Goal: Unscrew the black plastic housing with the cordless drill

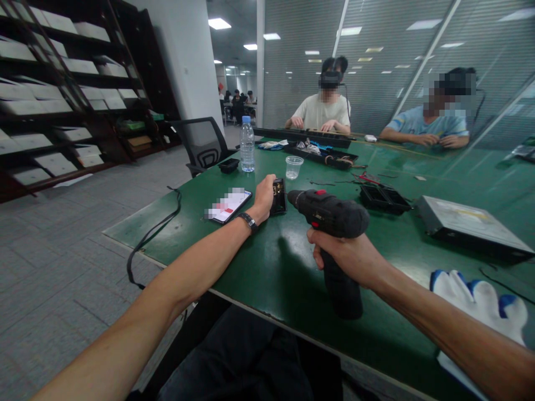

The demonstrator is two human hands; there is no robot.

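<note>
I see a black drill (336, 214) with red accents in the right fingers (318, 240) and, at the left fingers (268, 184), a black case (280, 200) showing brassy yellow inside. Under both, the bench (254, 262) is plain green. Beyond the left fingers, a clear bottle (247, 149) wears a blue cap (246, 120); to the right of the right fingers, a white glove (482, 301) carries blue patches.

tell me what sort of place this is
Probably an office room used for hands-on work: dark shelves hold white boxes or stacks, a glass partition stands beyond, and the right hand holds a power drill over a green table.
</note>
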